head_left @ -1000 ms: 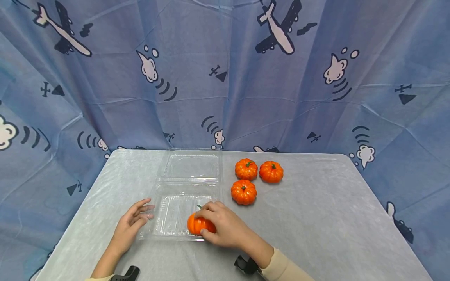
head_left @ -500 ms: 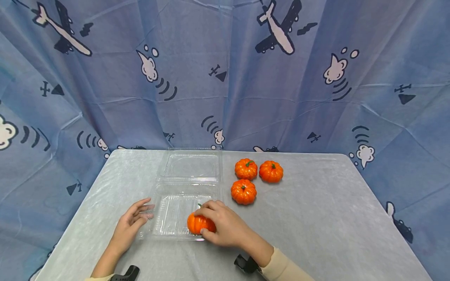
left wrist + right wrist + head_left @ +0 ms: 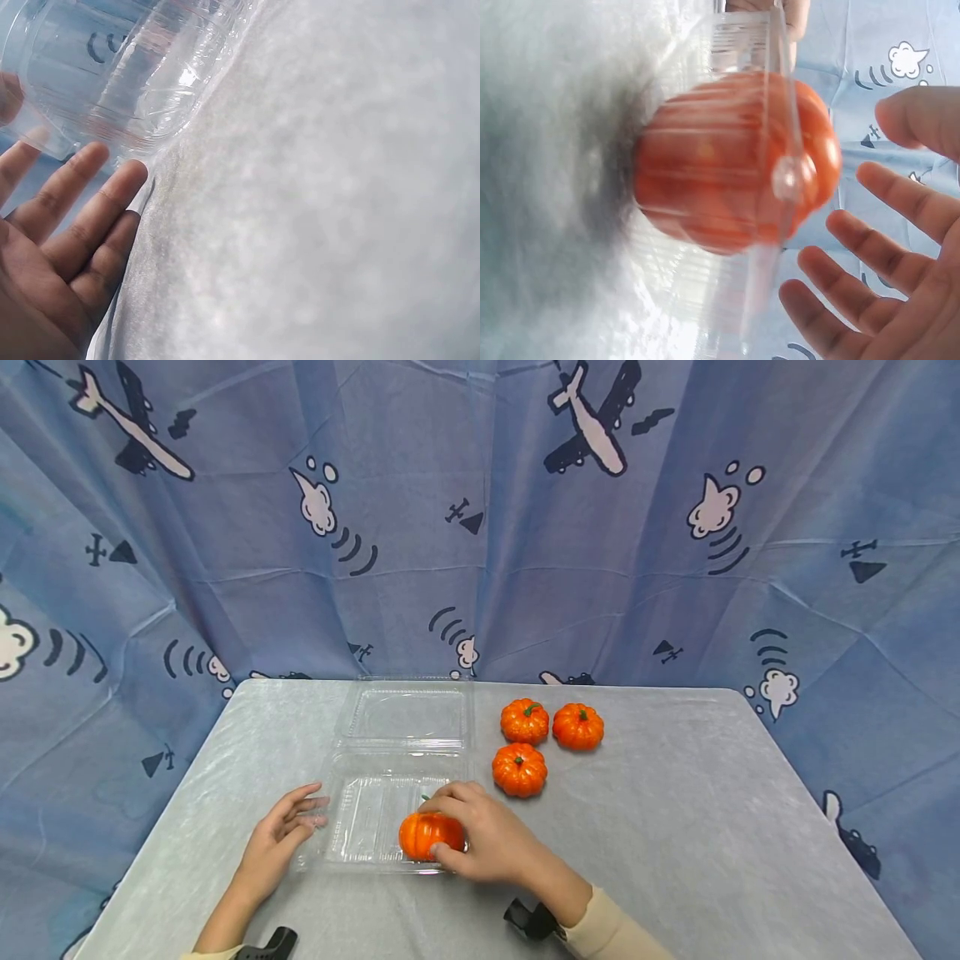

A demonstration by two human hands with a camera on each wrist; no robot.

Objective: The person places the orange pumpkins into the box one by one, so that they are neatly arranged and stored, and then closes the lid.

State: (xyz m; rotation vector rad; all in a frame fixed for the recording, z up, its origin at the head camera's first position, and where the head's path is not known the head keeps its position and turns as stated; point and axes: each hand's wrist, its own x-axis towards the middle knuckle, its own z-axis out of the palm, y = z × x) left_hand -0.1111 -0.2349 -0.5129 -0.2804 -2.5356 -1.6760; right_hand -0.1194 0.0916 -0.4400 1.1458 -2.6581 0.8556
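Observation:
A small orange pumpkin point(image 3: 430, 837) with a green stem sits in the front right of a clear plastic clamshell box point(image 3: 366, 818). My right hand point(image 3: 495, 837) is beside it at the box's right rim. In the right wrist view the fingers of that hand point(image 3: 907, 277) are spread and apart from the pumpkin point(image 3: 821, 154), which shows partly through the clear wall. On the other side, my left hand point(image 3: 272, 847) has its fingertips at the box's left edge. The left wrist view shows its fingers point(image 3: 90, 217) extended along the clear plastic, gripping nothing.
The clamshell's clear lid point(image 3: 408, 717) lies folded back behind the base. Right of the box, three more orange pumpkins, one in front point(image 3: 519, 769) and two behind point(image 3: 578, 727), stand on the pale table point(image 3: 690, 810). A blue patterned curtain point(image 3: 480, 527) hangs behind.
The right hand's fingers have come off the pumpkin, and the hand has shifted slightly right. The pumpkin stays in the box. My left hand has held its place.

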